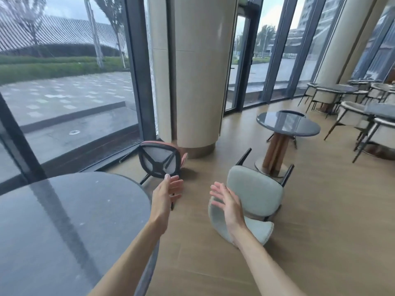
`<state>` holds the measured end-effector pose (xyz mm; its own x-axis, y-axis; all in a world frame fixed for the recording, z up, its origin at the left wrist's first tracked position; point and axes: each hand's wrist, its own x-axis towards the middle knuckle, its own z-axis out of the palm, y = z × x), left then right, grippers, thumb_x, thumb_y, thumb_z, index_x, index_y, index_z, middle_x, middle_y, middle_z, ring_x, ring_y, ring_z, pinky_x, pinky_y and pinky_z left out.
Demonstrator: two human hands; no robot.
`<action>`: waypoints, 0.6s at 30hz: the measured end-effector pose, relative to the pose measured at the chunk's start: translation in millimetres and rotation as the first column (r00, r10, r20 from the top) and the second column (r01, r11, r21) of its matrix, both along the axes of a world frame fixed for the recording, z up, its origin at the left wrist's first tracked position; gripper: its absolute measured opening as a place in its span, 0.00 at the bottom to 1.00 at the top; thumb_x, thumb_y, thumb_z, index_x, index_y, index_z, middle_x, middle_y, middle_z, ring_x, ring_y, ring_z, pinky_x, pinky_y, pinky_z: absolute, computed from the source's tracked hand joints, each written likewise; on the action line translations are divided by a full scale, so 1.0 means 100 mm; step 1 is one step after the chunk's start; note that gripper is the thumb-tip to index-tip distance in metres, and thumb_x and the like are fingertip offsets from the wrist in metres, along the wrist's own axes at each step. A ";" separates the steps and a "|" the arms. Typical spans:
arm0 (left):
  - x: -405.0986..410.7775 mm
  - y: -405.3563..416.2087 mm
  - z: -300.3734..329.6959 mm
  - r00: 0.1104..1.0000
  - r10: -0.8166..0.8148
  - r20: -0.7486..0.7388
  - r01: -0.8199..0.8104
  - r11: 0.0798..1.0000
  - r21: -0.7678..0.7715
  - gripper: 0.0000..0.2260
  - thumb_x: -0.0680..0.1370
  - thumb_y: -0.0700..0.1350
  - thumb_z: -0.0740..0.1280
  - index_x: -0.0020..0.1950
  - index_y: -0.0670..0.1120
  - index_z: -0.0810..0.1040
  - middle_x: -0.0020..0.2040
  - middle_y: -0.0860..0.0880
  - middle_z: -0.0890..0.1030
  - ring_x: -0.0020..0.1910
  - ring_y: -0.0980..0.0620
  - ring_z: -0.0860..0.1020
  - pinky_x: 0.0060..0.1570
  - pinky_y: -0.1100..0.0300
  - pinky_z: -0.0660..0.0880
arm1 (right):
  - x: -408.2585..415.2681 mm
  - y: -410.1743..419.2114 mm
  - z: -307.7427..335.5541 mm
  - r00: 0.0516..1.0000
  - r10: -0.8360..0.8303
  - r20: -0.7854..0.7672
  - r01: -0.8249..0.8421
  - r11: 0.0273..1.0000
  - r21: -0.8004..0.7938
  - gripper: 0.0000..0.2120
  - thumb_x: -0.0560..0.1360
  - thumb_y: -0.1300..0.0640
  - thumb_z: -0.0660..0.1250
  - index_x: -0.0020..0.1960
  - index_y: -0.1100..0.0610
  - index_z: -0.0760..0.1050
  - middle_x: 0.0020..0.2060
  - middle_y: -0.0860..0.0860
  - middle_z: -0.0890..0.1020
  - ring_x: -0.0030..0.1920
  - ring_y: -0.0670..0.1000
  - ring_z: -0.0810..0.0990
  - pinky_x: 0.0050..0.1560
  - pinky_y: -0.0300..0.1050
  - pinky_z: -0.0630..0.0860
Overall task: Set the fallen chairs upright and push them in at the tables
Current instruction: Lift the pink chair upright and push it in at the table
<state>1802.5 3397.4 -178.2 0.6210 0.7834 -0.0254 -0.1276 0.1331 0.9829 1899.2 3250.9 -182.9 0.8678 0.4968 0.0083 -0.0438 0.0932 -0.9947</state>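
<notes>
We stand in a glass-walled lounge with a wood floor (310, 221), a broad pale column (192, 82) ahead, and a row of upright chairs along the windows far off to our right.

From the head view, a round dark desk (53, 231) sits just beside and below our left forearm. Our left hand (168, 191) and right hand (224, 201) reach forward, fingers spread and relaxed, palms turned toward each other, holding nothing. Just beyond the left hand lies a pink chair (160, 161), tipped so that its underside and dark cross-brace face us. Under and just past the right hand lies a pale green chair (254, 193) on its back, cushioned seat raised toward us, backrest flat on the floor, two dark legs pointing up and away. A second round desk (288, 124) stands beyond it.

We judge the task is at its start: neither chair is righted. The next move likely calls for gripping one chair's frame with both hands, tilting it onto its legs, then sliding it under a desk.
</notes>
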 end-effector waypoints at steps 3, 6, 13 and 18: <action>0.96 0.26 -0.09 0.999 -0.032 0.035 0.033 0.999 -0.042 0.19 0.84 0.54 0.55 0.58 0.45 0.81 0.54 0.44 0.85 0.52 0.46 0.83 0.48 0.54 0.78 | 0.84 0.26 0.03 0.999 -0.031 -0.009 0.031 0.999 -0.014 0.15 0.83 0.50 0.57 0.63 0.56 0.77 0.58 0.52 0.82 0.59 0.49 0.81 0.62 0.52 0.77; 1.90 0.51 -0.02 0.994 -0.103 0.045 0.104 0.994 -0.021 0.18 0.85 0.53 0.55 0.57 0.45 0.81 0.55 0.43 0.85 0.53 0.45 0.83 0.52 0.50 0.78 | 1.68 0.54 0.18 0.998 -0.056 0.025 0.057 0.998 -0.024 0.15 0.83 0.50 0.57 0.62 0.55 0.77 0.58 0.51 0.82 0.59 0.49 0.81 0.62 0.51 0.76; 3.25 1.46 0.13 0.994 -0.082 0.071 0.080 0.997 0.023 0.18 0.84 0.53 0.56 0.58 0.45 0.82 0.54 0.44 0.85 0.52 0.46 0.84 0.53 0.48 0.79 | 3.15 1.36 0.32 0.997 -0.048 0.065 0.051 0.998 -0.039 0.10 0.83 0.50 0.59 0.55 0.48 0.79 0.56 0.49 0.84 0.56 0.45 0.82 0.56 0.44 0.78; 3.80 2.51 0.02 0.999 0.046 0.027 -0.047 0.999 0.023 0.20 0.85 0.53 0.54 0.57 0.44 0.81 0.54 0.44 0.85 0.54 0.44 0.82 0.53 0.50 0.77 | 4.20 2.20 0.28 0.994 0.035 0.101 -0.030 0.998 -0.049 0.10 0.83 0.51 0.58 0.54 0.47 0.78 0.55 0.49 0.83 0.58 0.49 0.81 0.57 0.46 0.76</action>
<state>2183.0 3648.5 -175.9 0.5840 0.8117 0.0091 -0.1588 0.1033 0.9819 2319.5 3471.2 -155.1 0.8472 0.5264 0.0716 0.0554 0.0463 -0.9974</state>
